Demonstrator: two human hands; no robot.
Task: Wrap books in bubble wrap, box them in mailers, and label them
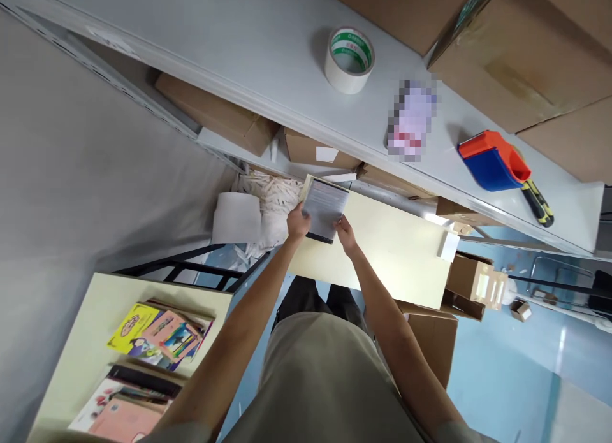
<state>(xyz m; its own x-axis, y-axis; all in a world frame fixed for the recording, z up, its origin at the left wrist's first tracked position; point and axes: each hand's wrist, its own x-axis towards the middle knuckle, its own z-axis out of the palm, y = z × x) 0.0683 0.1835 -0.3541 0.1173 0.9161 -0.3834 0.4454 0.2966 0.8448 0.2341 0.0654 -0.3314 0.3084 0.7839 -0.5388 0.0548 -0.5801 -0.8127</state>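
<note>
Both my hands grip a flat grey book [327,207] with faint lines of print and a dark lower edge. My left hand [299,222] closes on its left side, thumb on top. On the opposite side, near the lower right corner, my right hand [345,233] pinches the edge. The book is at the left end of a pale yellow table [392,245]; whether it rests on the surface or is held just above it, I cannot tell. My fingers underneath are hidden.
Above the table runs a grey shelf [268,67] with a tape roll [350,60], a blurred-out item [412,120], an orange-blue tape dispenser [495,161] and cardboard boxes [535,60]. Several books [157,334] lie on a side table [71,341] at left. Shredded paper [272,197] sits behind.
</note>
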